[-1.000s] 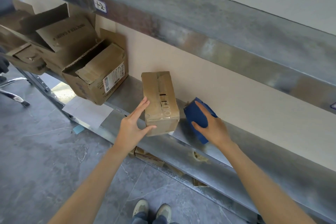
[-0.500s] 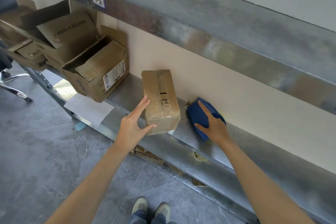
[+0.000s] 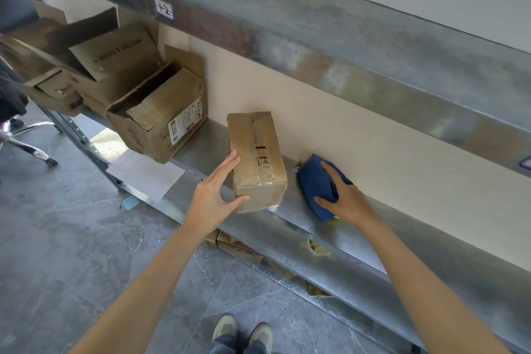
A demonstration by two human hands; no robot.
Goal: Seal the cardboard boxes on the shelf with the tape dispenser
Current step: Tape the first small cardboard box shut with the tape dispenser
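A small closed cardboard box (image 3: 255, 149) with tape along its top seam stands on the metal shelf (image 3: 301, 218). My left hand (image 3: 212, 195) rests against its near left corner, fingers straight along the side and thumb on the front face. To the right of the box, a blue tape dispenser (image 3: 313, 181) lies on the shelf close to the back wall. My right hand (image 3: 349, 201) grips it from the right, with the fingers over its top and the thumb at its lower edge.
A larger box (image 3: 169, 123) with open flaps overhangs the shelf edge at left, with more open boxes (image 3: 115, 66) behind it. The upper shelf beam (image 3: 316, 37) runs overhead. A paper sheet (image 3: 146, 172) hangs at the shelf front. A chair base (image 3: 26, 146) stands far left.
My right hand has moved the blue dispenser a little right and down onto the shelf by the wall. My left hand has stayed on the small box.
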